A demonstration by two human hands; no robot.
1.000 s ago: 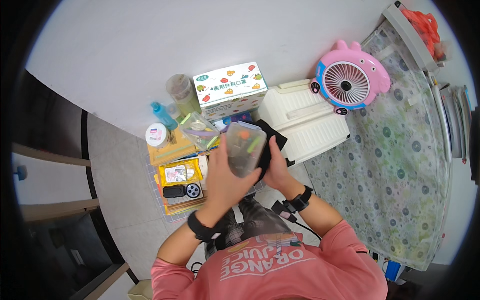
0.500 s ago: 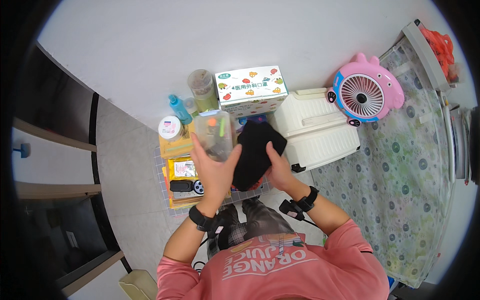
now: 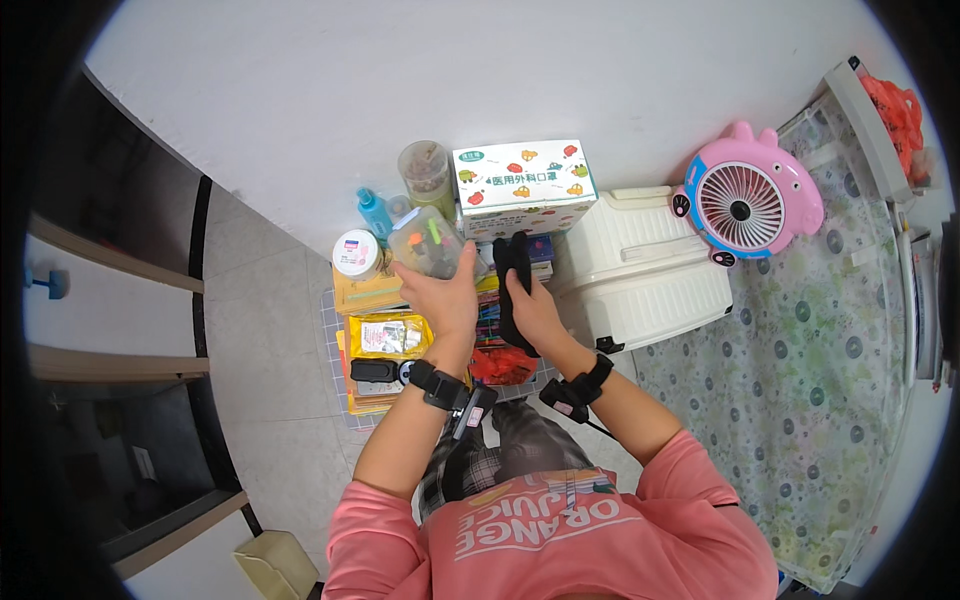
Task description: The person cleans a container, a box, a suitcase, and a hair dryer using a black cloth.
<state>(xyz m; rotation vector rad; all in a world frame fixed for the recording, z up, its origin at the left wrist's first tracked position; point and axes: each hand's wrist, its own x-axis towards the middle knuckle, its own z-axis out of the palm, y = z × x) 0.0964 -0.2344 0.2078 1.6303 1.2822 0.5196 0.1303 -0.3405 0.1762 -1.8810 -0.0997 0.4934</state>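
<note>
My left hand has its thumb and fingers around the near end of a clear plastic box. The box is tilted, and small orange, green and dark items show through its wall. In my right hand is a soft black item, perhaps a folded cloth or pouch, seen nearly edge-on, the thumb pressing its side. Below it lie a red plastic bag and several slim, colourful items, partly covered by my hands.
Behind stand a printed white carton, a tall clear jar, a blue bottle and a white-lidded tub. A yellow packet and a black device lie at left. Rightward are a white case and a pink fan.
The black item has turned from broad side to edge-on in my right hand, uncovering the things beneath. The clear box has tilted away from upright with my left hand on it. The view has shifted slightly.
</note>
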